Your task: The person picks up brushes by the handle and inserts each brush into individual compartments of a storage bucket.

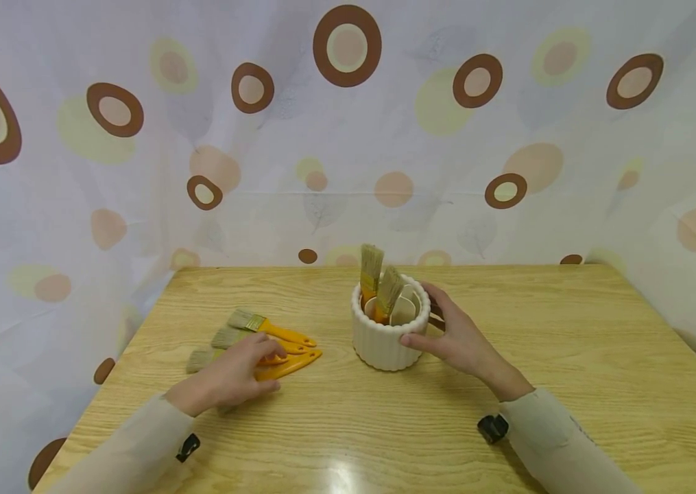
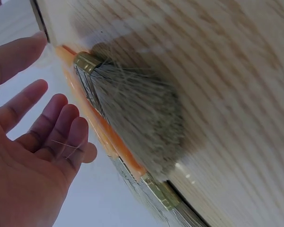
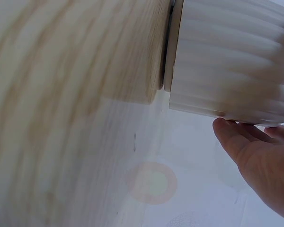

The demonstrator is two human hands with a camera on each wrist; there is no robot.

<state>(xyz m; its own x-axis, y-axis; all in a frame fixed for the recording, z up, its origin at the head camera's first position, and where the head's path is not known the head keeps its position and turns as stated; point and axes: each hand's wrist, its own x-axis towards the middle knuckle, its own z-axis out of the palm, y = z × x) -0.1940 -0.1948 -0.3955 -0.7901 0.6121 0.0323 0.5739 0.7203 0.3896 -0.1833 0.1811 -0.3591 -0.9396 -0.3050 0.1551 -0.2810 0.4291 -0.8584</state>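
A white ribbed pot (image 1: pixel 387 348) with scalloped rim and inner dividers stands on the table. Two flat paintbrushes lean in it bristles up, one at the back (image 1: pixel 372 262) and one nearer (image 1: pixel 389 288). My right hand (image 1: pixel 461 341) grips the pot's right side, thumb in front and fingers behind. To the left, several paintbrushes with orange handles (image 1: pixel 289 334) lie on the wood, bristles pointing left. My left hand (image 1: pixel 230 374) hovers over them, partly hiding them. In the left wrist view its fingers are loosely bent and hold nothing, beside a brush's bristles (image 2: pixel 137 113).
The wooden table (image 1: pixel 545 329) reaches back to a pale curtain (image 1: pixel 385 137) with brown and cream circles, which also hangs along both sides. Bare wood lies between the loose brushes and the pot.
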